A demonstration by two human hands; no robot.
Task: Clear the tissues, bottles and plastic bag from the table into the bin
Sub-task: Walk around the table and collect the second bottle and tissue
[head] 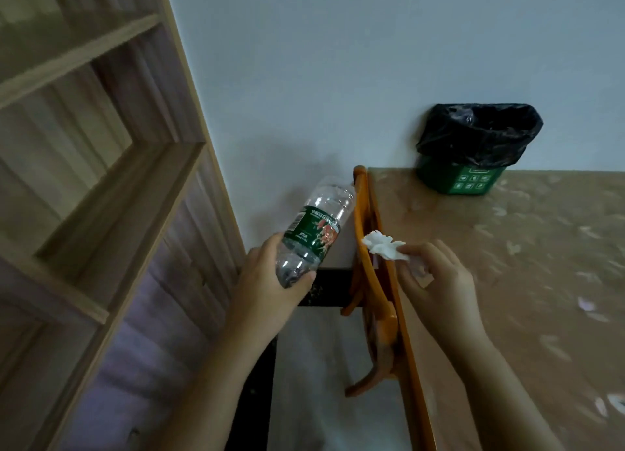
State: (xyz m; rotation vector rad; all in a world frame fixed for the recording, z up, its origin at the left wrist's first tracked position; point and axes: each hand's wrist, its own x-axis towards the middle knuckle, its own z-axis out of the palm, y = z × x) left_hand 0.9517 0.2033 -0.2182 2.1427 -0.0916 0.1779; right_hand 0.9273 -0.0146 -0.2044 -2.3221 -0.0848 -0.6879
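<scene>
My left hand (270,281) grips a clear plastic bottle (318,224) with a green label, held tilted in the air left of the table's edge. My right hand (436,281) pinches a crumpled white tissue (382,245) over the left edge of the table (507,264). A small green bin (473,146) lined with a black bag stands at the table's far edge against the wall, beyond both hands.
An orange wooden chair back (368,281) leans against the table's left side. A pale wooden shelf unit (94,180) fills the left. The white wall (338,61) is behind the table. The tabletop has a mottled beige pattern.
</scene>
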